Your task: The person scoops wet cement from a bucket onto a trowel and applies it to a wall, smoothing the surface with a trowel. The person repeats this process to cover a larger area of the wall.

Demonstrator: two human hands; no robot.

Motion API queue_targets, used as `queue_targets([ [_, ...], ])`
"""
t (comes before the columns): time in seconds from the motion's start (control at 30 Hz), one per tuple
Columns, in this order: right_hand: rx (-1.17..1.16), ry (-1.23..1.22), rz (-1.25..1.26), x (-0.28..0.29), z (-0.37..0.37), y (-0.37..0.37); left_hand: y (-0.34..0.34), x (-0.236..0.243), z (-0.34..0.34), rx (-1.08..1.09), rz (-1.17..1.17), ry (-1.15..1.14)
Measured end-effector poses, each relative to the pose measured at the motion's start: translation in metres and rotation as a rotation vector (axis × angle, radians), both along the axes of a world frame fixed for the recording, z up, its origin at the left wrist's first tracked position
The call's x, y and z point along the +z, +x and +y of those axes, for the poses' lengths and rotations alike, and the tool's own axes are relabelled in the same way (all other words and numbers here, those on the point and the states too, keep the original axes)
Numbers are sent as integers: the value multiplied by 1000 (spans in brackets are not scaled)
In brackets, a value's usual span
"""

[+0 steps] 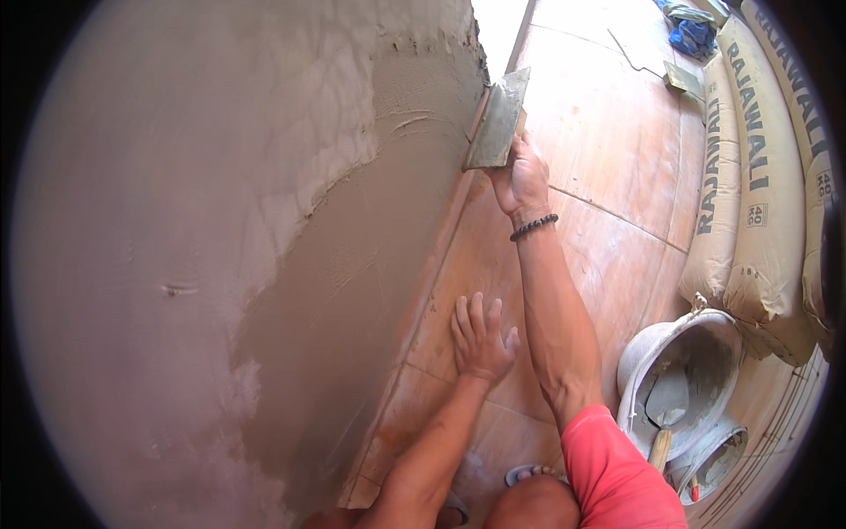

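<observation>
My right hand [527, 175] grips a rectangular plastering trowel [496, 128] from behind, its arm stretched far forward. The metal blade is at the right edge of the plastered wall [352, 229], low down near the floor; whether it touches the plaster I cannot tell. Darker, wet-looking plaster spreads over the wall's lower part, against a paler area further left. On the tiled floor [608, 264] my left hand [483, 342] rests with fingers spread, close to the base of the wall. It holds nothing.
At the right stands a bucket [627, 379] with a wooden-handled trowel [667, 397] inside, and a smaller bucket [738, 438] beside it. Several full paper sacks [758, 203] are behind them. Another flat trowel [683, 79] and blue plastic [693, 39] lie far right.
</observation>
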State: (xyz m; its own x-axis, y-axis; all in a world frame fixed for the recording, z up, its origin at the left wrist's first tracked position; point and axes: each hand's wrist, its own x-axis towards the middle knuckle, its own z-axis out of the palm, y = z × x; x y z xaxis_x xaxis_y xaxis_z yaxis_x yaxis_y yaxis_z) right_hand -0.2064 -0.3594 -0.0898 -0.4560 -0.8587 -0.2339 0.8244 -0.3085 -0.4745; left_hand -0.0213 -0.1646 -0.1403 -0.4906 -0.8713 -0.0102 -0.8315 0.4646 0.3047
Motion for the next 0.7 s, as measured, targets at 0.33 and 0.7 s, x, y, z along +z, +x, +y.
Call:
queue_targets([
  [0.33,-94,363,554,66,-23,22,1,-5,-1,-16,-29,-58],
  [0.7,-241,36,479,97,53,41,6,-19,2,-60,-77,-123],
])
